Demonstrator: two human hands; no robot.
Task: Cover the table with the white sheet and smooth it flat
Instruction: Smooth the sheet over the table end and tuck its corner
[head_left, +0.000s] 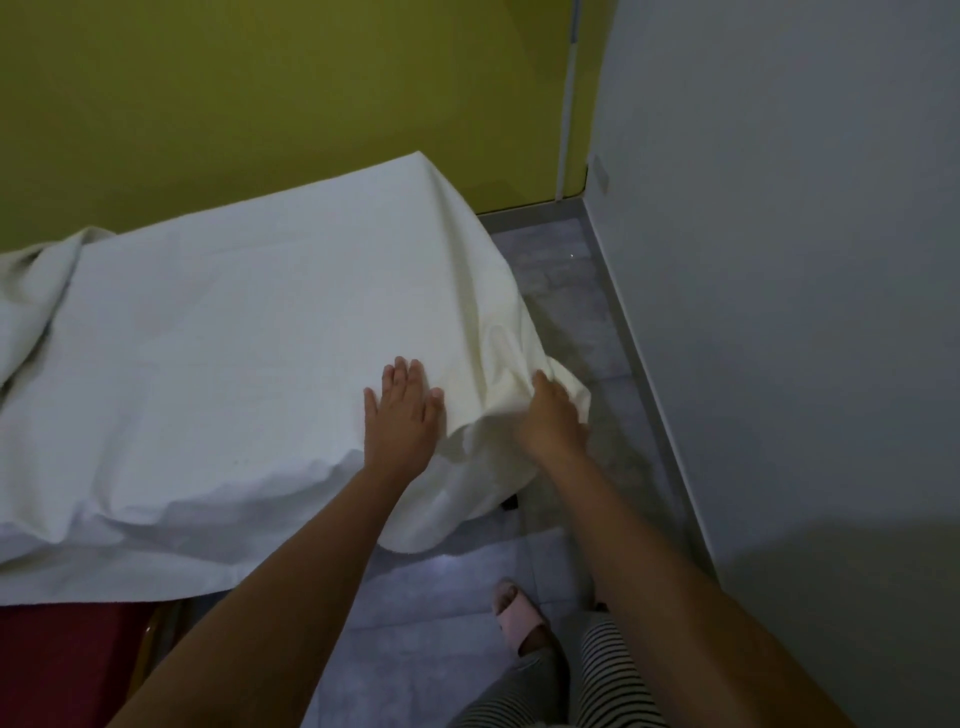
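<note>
A: Light level?

B: Dim indoor, flat, slightly cool cast. No hard shadows. Source not visible.

A: Any bright spots?

B: The sheet (249, 353) is the brightest area, not blown out. Faint pale sheen on the floor (441, 566) just below the sheet's hanging edge.

A: Shadows?

B: Soft ones in the sheet's folds at far left and at the draped right corner. Dark under the near edge, bottom left. Grey wall (805, 312) darkens toward the bottom.

A: Sharpness?

B: Soft overall, smeary, low-light noise. Fingers of the left hand (400, 415) slightly blurred; right hand (553, 415) softer.

A: Distortion?

B: Wide-angle: wall edges lean, forearms stretch large at the bottom edge.
</note>
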